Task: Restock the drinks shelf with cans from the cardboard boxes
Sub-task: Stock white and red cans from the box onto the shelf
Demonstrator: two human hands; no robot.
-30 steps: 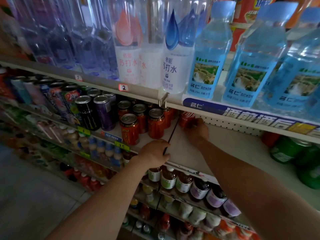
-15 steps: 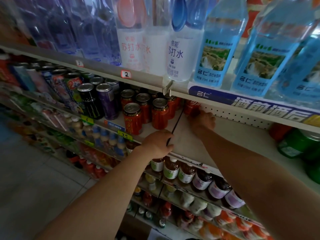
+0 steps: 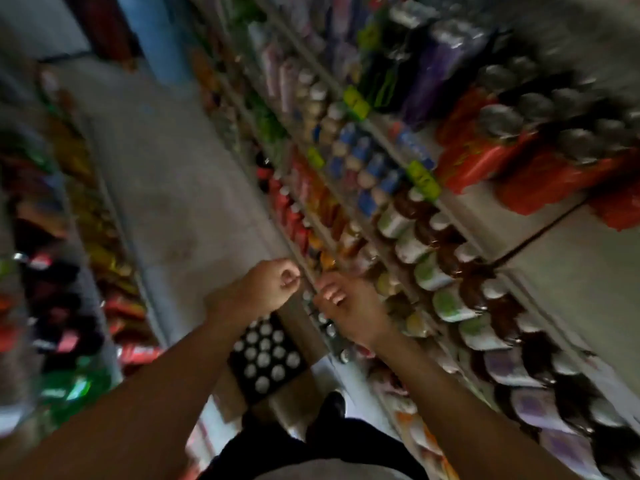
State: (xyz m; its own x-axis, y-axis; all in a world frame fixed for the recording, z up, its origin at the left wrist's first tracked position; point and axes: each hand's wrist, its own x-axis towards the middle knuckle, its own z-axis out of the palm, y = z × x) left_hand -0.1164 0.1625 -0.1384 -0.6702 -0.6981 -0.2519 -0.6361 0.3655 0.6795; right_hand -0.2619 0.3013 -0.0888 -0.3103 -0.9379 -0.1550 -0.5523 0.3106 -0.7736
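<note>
Both hands withdrawn from shelf [image 3: 571,258]; floor box [image 3: 266,358] holds can rows.

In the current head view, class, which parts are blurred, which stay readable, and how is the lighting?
Head view: dim light; motion blur smears the red cans and shelf bottles; both hands and the box of can tops stay fairly readable.

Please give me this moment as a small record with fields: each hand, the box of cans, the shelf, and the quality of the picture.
left hand: curled, holds nothing visible
right hand: fingers loosely curled, no can in it
box of cans: open on the floor below the hands, can tops showing in rows
red cans: standing on the drinks shelf, upper right
shelf space: bare part right of the red cans
picture: blurred, labels unreadable
</note>
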